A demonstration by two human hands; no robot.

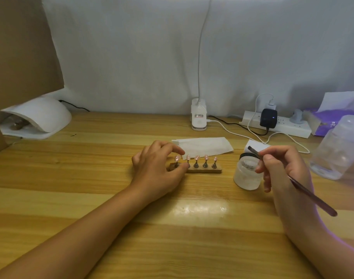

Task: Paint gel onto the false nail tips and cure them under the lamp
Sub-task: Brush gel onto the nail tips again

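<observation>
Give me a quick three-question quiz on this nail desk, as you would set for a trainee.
1. True or false: the right hand holds a brush.
2. How many false nail tips stand in a row on the wooden base? A three, B five, C seven.
3. On which side of the desk does the white curing lamp sit?

Key: 1 true; 2 B; 3 the far left.
</observation>
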